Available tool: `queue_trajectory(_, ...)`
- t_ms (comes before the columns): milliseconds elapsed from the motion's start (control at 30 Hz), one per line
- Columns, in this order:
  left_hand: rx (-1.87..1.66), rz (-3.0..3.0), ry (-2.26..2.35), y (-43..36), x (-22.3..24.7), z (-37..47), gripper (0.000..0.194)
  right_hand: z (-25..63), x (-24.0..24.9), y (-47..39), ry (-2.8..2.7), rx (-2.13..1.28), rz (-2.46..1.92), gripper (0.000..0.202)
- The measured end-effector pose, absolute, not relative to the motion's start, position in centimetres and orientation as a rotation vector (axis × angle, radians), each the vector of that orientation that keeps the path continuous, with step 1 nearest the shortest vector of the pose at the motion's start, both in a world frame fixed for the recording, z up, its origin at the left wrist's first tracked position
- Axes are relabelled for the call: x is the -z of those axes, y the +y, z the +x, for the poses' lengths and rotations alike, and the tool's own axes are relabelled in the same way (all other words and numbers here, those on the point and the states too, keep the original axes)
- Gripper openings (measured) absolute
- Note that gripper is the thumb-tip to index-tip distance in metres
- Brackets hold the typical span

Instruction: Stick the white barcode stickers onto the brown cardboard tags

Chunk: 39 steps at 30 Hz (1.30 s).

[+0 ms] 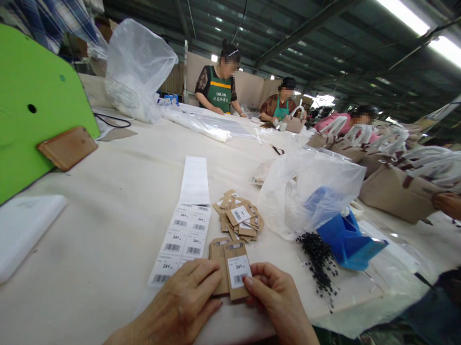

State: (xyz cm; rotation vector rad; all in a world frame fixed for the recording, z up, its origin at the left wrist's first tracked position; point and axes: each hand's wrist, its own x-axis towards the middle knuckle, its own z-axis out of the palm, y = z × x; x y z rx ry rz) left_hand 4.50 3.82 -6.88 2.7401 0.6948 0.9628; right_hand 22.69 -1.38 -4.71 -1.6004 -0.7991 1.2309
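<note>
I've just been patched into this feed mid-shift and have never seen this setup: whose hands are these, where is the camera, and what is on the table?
There is no machine. One camera sits on a worker's head, looking forward and down, so the two bare hands at the bottom are the wearer's own. The left hand and right hand hold brown card tags between them; the top one carries a barcode sticker. On the table lie a sticker sheet, a pile of tags, a clear plastic bag, a blue box and small black fasteners. Other people work farther down the table.

Two hang tags (230, 269) in hand, three co-workers (219, 83) (opposite side)
</note>
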Motion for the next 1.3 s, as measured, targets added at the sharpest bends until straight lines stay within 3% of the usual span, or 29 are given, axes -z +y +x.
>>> queue_trajectory(133, -0.995, 2.748, 0.688, 3.8, 6.9, 4.5, 0.026, 23.1, 4.2, -0.7, -0.797, -1.234, -1.581, 0.032)
queue_trajectory(267, -0.983, 2.749, 0.673, 4.0, 6.5, 4.4, 0.023, 23.9, 2.6, 2.5, -0.818, -1.023, -1.562, 0.034)
queue_trajectory(467, -1.222, 2.643, 0.634, 4.0, 6.6, 4.2, 0.026, 23.4, 5.0, 1.7, -1.307, -0.124, -1.859, 0.035)
queue_trajectory(600, -1.473, 2.520, 0.815, 4.0, 6.1, 3.7, 0.027, 20.7, 9.0, -2.3, -1.570, 0.123, -1.515, 0.023)
queue_trajectory(700, -1.616, 2.231, 1.215, 5.1, 5.4, 2.9, 0.030, 19.0, 10.4, -3.8, -1.603, 0.254, -1.411, 0.023)
queue_trajectory(800, -1.449, 1.531, 1.490, 6.2, 4.8, 2.3, 0.041, 18.3, 10.7, -4.0, -1.592, 0.333, -1.398, 0.021)
queue_trajectory(933, -1.063, 0.816, 1.168, 5.5, 4.0, 1.3, 0.043, 17.4, 10.9, -4.3, -1.658, 0.297, -1.345, 0.023)
queue_trajectory(1300, -0.712, 0.925, 0.885, 1.3, 3.2, -0.4, 0.032, 14.9, 7.3, -2.9, -1.807, 0.185, -1.248, 0.030)
